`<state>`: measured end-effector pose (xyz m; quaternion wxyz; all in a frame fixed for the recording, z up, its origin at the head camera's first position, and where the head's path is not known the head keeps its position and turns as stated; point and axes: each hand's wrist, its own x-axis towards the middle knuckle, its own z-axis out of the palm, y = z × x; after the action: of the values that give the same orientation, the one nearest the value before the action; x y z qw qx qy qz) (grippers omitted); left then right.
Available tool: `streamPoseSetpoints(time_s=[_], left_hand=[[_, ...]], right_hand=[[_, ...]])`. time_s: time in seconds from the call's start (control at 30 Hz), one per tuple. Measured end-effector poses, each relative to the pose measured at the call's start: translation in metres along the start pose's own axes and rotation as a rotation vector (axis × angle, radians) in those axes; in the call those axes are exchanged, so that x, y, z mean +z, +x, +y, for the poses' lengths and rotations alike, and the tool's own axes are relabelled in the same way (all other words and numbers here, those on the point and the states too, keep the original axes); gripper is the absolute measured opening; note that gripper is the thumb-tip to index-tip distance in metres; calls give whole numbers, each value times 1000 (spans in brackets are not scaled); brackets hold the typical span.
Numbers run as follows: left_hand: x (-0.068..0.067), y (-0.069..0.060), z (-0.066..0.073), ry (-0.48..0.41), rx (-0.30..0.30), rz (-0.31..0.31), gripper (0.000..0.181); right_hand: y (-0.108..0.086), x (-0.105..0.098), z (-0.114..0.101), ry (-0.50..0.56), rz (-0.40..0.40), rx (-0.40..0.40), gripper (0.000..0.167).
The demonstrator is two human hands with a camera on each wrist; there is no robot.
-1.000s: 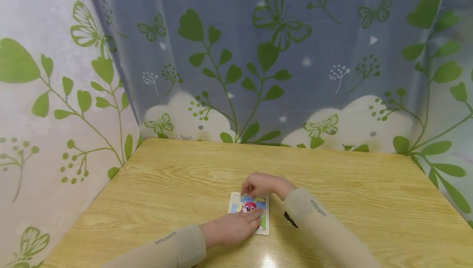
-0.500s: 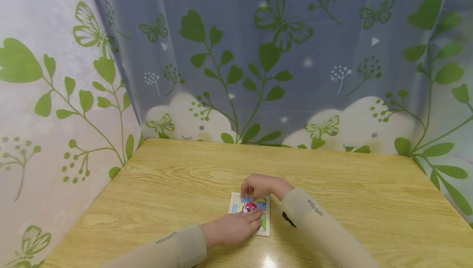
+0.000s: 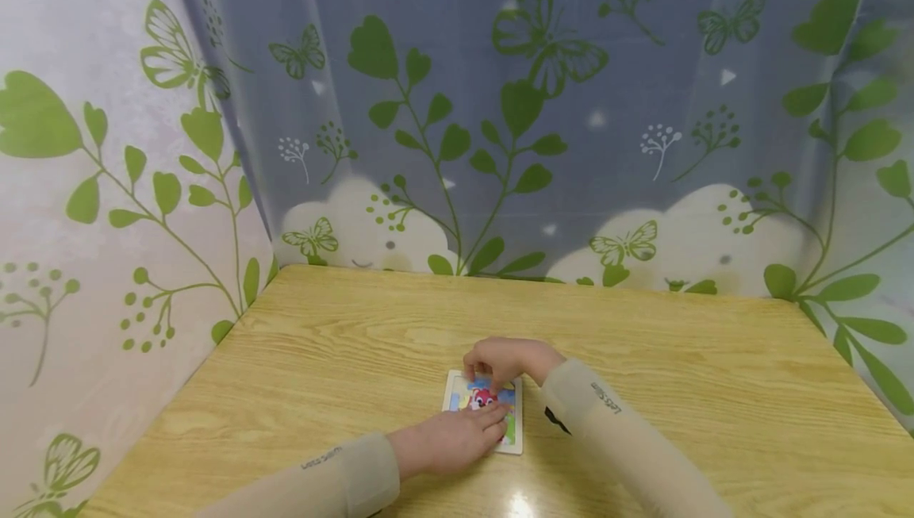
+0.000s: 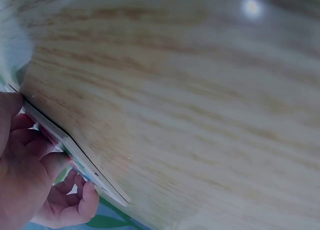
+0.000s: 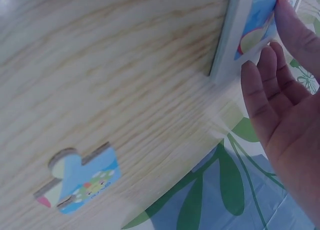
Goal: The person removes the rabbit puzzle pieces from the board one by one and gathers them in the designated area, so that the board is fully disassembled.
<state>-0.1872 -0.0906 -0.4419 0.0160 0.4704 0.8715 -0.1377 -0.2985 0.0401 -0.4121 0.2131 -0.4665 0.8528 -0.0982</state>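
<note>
"We've a table point(image 3: 343, 359) across the lower half, a puzzle point(image 3: 481, 399) lower centre!"
"Left hand point(image 3: 457, 440) lies straight-fingered on it."
"Right hand point(image 3: 501, 359), thumb touching it; we can't tell any grip."
"Right-wrist view, lower left: loose piece point(image 5: 91, 179)!"

From the head, looks forward and down, farthest off, over the table point(image 3: 343, 343) to the patterned cloth point(image 3: 457, 121). From the left wrist, looks close across the table, with the left hand point(image 4: 22, 175) at left. From the right wrist, looks close and aslant, with the right hand point(image 5: 290, 102) at right. Shares the puzzle board point(image 3: 518, 431) across all three views.
</note>
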Motion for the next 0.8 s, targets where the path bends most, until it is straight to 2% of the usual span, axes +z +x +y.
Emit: streamPoseSetpoints(time_s=[0.47,0.8], left_hand=[[-4,-1,0,-26,-2,-38,42],[-3,0,0,-43,-3,-34,40]], right_hand=[[3,4,3,-17,-10,-3,30],[1,5,0,-69,13,7,32]])
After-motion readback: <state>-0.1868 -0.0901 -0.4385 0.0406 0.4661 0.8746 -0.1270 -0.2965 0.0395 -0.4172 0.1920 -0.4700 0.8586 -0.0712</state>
